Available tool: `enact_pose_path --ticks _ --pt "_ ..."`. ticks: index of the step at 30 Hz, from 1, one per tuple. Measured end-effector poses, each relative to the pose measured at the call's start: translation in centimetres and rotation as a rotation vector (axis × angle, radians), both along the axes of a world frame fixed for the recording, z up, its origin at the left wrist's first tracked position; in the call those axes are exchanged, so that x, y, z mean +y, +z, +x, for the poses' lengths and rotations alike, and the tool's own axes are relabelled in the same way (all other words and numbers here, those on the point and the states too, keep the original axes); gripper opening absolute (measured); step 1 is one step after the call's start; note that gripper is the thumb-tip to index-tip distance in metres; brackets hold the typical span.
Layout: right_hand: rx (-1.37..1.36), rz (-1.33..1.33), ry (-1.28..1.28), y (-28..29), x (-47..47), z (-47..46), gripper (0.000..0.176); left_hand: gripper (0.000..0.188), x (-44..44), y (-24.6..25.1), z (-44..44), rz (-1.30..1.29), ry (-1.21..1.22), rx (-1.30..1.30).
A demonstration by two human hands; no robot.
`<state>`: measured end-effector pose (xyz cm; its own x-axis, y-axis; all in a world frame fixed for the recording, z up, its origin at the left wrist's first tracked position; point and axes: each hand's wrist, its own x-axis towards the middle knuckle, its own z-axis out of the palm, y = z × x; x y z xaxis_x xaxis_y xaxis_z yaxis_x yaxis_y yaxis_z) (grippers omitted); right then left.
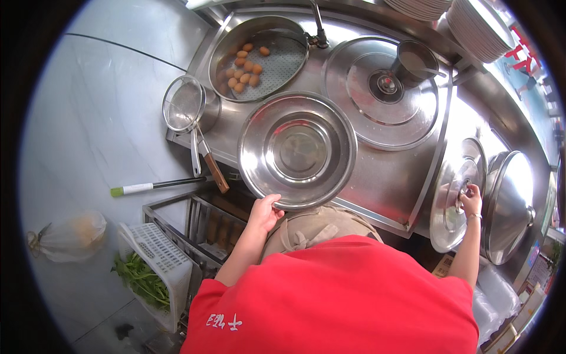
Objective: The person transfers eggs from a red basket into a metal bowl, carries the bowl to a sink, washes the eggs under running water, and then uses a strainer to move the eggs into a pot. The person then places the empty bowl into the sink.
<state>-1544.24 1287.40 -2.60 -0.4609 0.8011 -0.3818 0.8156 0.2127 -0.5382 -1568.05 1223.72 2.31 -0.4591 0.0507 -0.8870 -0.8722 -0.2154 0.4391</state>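
Note:
My left hand (266, 214) grips the near rim of a wide stainless steel basin (341, 170), which is tilted over the counter's front edge. Far to the right, my right hand (471, 199) holds the knob of a round metal lid (448, 212), its fingers closed around it. Beyond the basin, a large round pot (283, 94) holds several brown eggs (245, 78) on a perforated plate under a faucet. Right of that pot lies a large flat lid (358, 115), with a small metal pot (414, 63) at its far edge.
A mesh strainer (183, 104) with its handle overhanging rests at the counter's left corner. A domed lid (508, 208) stands at the right. On the left are a white plastic basket (177, 274) of leafy greens, a metal rack (172, 201) and a tied plastic bag (73, 236). Stacked plates (479, 31) are beyond.

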Motion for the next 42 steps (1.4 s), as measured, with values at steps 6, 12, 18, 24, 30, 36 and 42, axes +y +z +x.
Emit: enact_pose_path --ticks 6,12,18,24,30,36,42 --pt "0.084 -0.36 0.212 18.2 -6.2 -3.9 0.039 0.007 1.4 5.6 0.0 0.124 0.028 0.038" --pt "0.084 -0.593 0.524 25.7 -15.4 -15.3 0.049 0.009 -0.8 12.7 0.9 0.117 0.204 0.15" --pt "0.212 -0.623 0.937 21.9 -24.5 -28.8 0.037 0.004 -4.9 17.1 2.5 0.008 0.333 0.261" --pt "0.257 -0.649 0.985 18.6 -34.1 -45.6 0.034 0.008 -8.9 18.5 4.9 -0.075 0.481 0.273" --pt "0.255 -0.35 0.94 14.0 -41.7 -60.4 0.051 0.012 -11.3 18.0 7.1 -0.076 0.654 0.287" --pt "0.232 -0.209 0.878 9.8 -44.8 -68.8 0.049 0.015 -11.8 18.2 7.5 -0.097 0.823 0.225" --pt "0.133 0.051 0.869 6.4 -45.8 -74.5 0.056 0.019 -11.6 18.1 6.1 -0.062 0.89 0.248"
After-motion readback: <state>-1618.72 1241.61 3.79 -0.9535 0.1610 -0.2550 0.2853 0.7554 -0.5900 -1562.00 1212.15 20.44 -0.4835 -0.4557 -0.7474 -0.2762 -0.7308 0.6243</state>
